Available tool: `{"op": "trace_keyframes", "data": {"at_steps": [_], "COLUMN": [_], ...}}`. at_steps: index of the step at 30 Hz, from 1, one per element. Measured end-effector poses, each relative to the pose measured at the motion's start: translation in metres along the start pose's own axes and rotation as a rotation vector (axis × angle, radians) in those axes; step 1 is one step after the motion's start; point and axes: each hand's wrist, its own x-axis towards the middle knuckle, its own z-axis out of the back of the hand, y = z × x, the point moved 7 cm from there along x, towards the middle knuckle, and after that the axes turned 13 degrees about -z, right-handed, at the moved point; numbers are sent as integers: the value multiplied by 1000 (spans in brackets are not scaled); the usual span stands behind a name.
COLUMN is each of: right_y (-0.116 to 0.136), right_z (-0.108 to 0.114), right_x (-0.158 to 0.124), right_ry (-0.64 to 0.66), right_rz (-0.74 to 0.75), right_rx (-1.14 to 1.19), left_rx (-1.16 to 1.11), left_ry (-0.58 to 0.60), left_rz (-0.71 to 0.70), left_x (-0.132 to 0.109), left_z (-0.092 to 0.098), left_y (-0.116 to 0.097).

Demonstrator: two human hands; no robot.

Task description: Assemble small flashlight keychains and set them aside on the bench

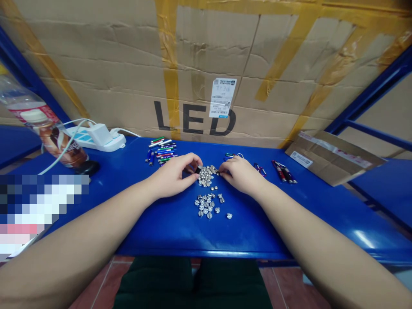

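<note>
A pile of small shiny round pieces like button cells (206, 176) lies on the blue tabletop between my hands. My left hand (175, 175) is at the pile's left edge, thumb and forefinger curled around a small dark thing that I cannot make out. At the right edge, my right hand (243, 175) has its fingertips pinched together, and what they hold is too small to name. Nearer to me is a looser group of silver round caps (206, 205), some with a line across them. One silver cap (229, 216) lies apart on the right.
Coloured metal tubes (162, 151) lie behind my left hand. Red and dark pen-like tubes (283, 172) and small carabiner clips (229, 156) lie to the right. A bottle (48, 128), a white power strip (109, 142), a small carton (334, 154) and a large cardboard box (128, 77) surround the blue table (154, 234).
</note>
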Motion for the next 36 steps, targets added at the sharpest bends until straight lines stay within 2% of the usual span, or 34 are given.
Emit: {"op": "trace_keyframes", "data": {"at_steps": [3, 6, 8, 12, 17, 22, 27, 36], "right_y": [-2, -1, 6, 24, 31, 27, 29, 26], "right_z": [3, 16, 24, 32, 35, 38, 36, 34], "right_x": [-1, -6, -12, -22, -26, -26, -26, -23], "right_ry": [-62, -207, -280, -307, -348, -385, -329, -310], "right_rz": [8, 43, 131, 315, 396, 350, 350, 335], "right_rx": [61, 303, 495, 701, 773, 798, 799, 825], "left_rx": [13, 27, 25, 16, -5, -14, -13, -5], "left_ry": [2, 11, 15, 25, 36, 44, 47, 49], "left_rz": [-8, -8, -12, -22, 4, 7, -4, -30], "left_x": [0, 1, 2, 3, 3, 2, 3, 4], "left_z": [-1, -1, -1, -2, -5, -5, -5, -4], "left_y": [-1, -4, -7, -12, -11, -11, -13, -17]}}
